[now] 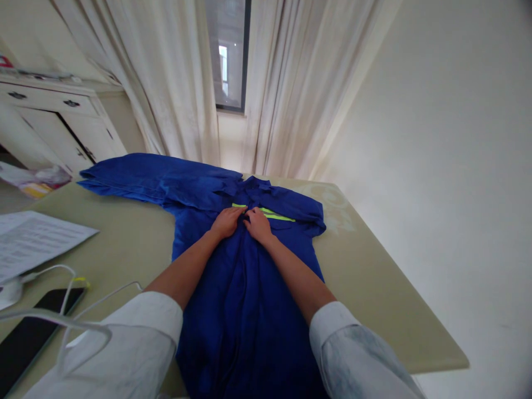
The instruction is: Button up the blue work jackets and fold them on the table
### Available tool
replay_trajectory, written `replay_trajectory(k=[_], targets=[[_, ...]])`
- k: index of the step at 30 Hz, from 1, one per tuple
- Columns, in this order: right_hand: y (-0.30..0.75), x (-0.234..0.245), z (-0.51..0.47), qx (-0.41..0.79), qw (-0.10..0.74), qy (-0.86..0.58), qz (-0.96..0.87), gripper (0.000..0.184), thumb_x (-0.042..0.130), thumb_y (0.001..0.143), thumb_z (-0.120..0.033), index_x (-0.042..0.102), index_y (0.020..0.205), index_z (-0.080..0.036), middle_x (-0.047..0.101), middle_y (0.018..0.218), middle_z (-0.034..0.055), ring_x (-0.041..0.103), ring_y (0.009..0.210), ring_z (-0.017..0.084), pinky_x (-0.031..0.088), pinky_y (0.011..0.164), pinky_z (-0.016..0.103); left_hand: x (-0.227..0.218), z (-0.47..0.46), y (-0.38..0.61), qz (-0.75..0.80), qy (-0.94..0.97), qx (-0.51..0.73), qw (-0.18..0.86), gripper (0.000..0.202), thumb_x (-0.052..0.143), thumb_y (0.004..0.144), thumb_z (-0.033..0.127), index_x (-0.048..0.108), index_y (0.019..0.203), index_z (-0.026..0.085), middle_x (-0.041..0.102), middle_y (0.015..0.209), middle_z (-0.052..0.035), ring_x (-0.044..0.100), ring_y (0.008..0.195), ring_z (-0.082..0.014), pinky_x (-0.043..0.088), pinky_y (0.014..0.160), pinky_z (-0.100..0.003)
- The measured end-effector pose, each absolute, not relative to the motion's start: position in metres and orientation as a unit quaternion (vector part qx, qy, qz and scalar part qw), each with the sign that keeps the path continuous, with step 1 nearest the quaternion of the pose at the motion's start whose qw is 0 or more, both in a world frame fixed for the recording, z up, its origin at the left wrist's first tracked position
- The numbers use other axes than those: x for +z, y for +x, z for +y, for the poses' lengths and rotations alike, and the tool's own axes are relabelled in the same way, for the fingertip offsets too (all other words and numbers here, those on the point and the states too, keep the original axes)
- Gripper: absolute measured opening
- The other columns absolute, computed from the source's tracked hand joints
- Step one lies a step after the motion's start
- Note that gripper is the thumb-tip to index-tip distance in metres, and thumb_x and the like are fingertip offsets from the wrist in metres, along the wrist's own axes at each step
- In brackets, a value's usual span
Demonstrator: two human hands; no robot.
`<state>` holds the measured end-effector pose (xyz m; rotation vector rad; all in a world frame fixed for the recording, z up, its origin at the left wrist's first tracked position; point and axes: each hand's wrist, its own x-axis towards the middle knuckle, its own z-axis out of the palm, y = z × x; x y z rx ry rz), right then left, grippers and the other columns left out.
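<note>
Fingers: bent, both hands' tips close together on the front opening; can't tell if they pinch the cloth or only press on it.
Left hand: on the chest, beside the opening, at the short end of the yellow-green stripe.
Right hand: just beside the left, across the opening.
Blue garment: front up on the table, collar at far end, body running back between the forearms.
Garment sleeves: one stretched out left, other bent on the right.
Table left: printed paper, black phone, white cable.
Behind: curtains, window; cabinet far left.
</note>
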<state>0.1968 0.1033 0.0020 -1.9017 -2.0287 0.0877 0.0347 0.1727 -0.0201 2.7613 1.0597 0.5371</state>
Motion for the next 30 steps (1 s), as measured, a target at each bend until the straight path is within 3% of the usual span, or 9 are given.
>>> replay_trajectory(k=[5, 10, 16, 20, 26, 30], targets=[[0.207, 0.000, 0.108, 0.040, 0.182, -0.661, -0.727, 0.013, 0.067, 0.101, -0.027, 0.073, 0.095, -0.017, 0.064, 0.110, 0.0091, 0.059, 0.105, 0.022, 0.048, 0.093, 0.033, -0.021, 0.176, 0.037, 0.306, 0.936, 0.151, 0.085, 0.067, 0.042, 0.090, 0.005, 0.055, 0.153, 0.025, 0.056, 0.158, -0.0026, 0.052, 0.145, -0.0172, 0.040, 0.122, -0.036], [0.202, 0.000, 0.094, -0.016, 0.169, -0.586, -0.792, 0.009, 0.064, 0.101, -0.018, 0.071, 0.098, -0.014, 0.063, 0.114, 0.0128, 0.056, 0.108, 0.024, 0.047, 0.096, 0.035, -0.018, 0.177, 0.039, 0.305, 0.940, 0.116, 0.100, 0.055, 0.042, 0.097, 0.017, 0.060, 0.149, 0.028, 0.060, 0.153, -0.0030, 0.053, 0.145, -0.0205, 0.040, 0.123, -0.040], [0.194, 0.011, 0.052, 0.010, 0.142, -0.502, -0.853, 0.008, 0.065, 0.101, -0.021, 0.068, 0.097, -0.015, 0.062, 0.114, 0.0129, 0.054, 0.111, 0.025, 0.047, 0.101, 0.038, -0.015, 0.174, 0.041, 0.314, 0.937, 0.089, 0.121, 0.054, 0.041, 0.103, 0.037, 0.052, 0.156, 0.030, 0.047, 0.164, -0.0007, 0.042, 0.153, -0.0215, 0.033, 0.127, -0.044], [0.181, 0.024, -0.003, 0.033, 0.131, -0.462, -0.877, 0.010, 0.064, 0.102, -0.025, 0.065, 0.097, -0.017, 0.062, 0.111, 0.0111, 0.054, 0.104, 0.024, 0.051, 0.093, 0.035, -0.014, 0.170, 0.042, 0.320, 0.938, 0.083, 0.105, 0.056, 0.037, 0.106, 0.048, 0.049, 0.158, 0.030, 0.043, 0.166, -0.0004, 0.040, 0.155, -0.0206, 0.030, 0.127, -0.043], [0.169, 0.038, -0.084, 0.048, 0.157, -0.486, -0.859, 0.016, 0.055, 0.107, -0.027, 0.063, 0.096, -0.019, 0.061, 0.108, 0.0103, 0.055, 0.100, 0.022, 0.052, 0.087, 0.033, -0.010, 0.164, 0.044, 0.330, 0.938, 0.064, 0.087, 0.056, 0.033, 0.108, 0.048, 0.046, 0.159, 0.029, 0.040, 0.168, -0.0013, 0.038, 0.155, -0.0205, 0.030, 0.127, -0.040], [0.175, 0.037, -0.098, 0.029, 0.107, -0.522, -0.846, 0.023, 0.050, 0.110, -0.034, 0.064, 0.100, -0.019, 0.063, 0.110, 0.0102, 0.059, 0.101, 0.021, 0.052, 0.088, 0.031, -0.001, 0.155, 0.052, 0.348, 0.932, 0.059, 0.083, 0.056, 0.033, 0.107, 0.040, 0.046, 0.160, 0.025, 0.037, 0.170, -0.0049, 0.036, 0.156, -0.0225, 0.030, 0.127, -0.041]])
